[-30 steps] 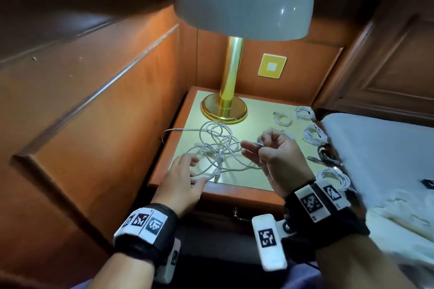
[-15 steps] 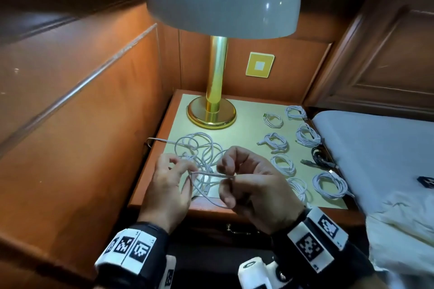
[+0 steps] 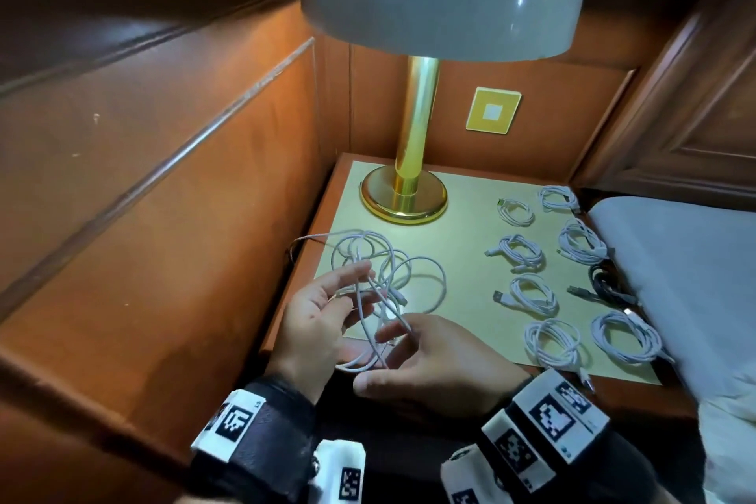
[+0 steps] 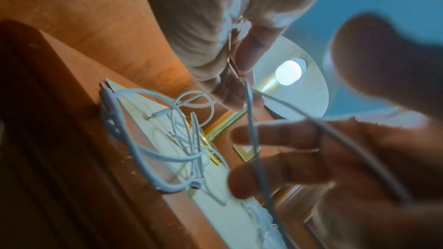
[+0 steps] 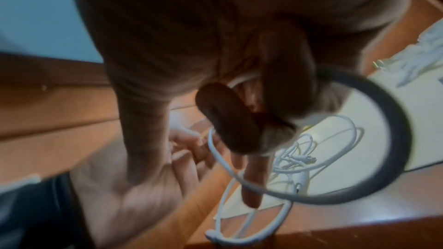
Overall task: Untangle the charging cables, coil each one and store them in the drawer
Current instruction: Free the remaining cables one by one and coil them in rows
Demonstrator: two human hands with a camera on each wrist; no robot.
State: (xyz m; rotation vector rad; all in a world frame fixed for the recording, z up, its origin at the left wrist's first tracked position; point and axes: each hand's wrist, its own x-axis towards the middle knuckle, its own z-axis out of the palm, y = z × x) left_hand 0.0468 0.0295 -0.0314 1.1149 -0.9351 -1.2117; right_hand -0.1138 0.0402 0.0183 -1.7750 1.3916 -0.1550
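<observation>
At the desk's point(image 3: 462, 245) front edge, the right hand point(image 3: 433, 364) pinches the tangled white cable point(image 3: 384, 278) draped over the spread left hand point(image 3: 319, 319).

Nothing legible; black-and-white code markers point(image 3: 237, 419) sit on wristbands point(image 3: 266, 446) behind the left hand point(image 3: 317, 325) and right hand point(image 3: 442, 364).

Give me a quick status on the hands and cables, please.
Left hand open, strand across its fingers. Right hand pinches a strand of the tangled cables. Eight coiled cables lie alongside on the nightstand. Nothing blocking.

White cable tangle point(image 3: 384, 270) front-left; coiled cables point(image 3: 540, 301) right.
</observation>
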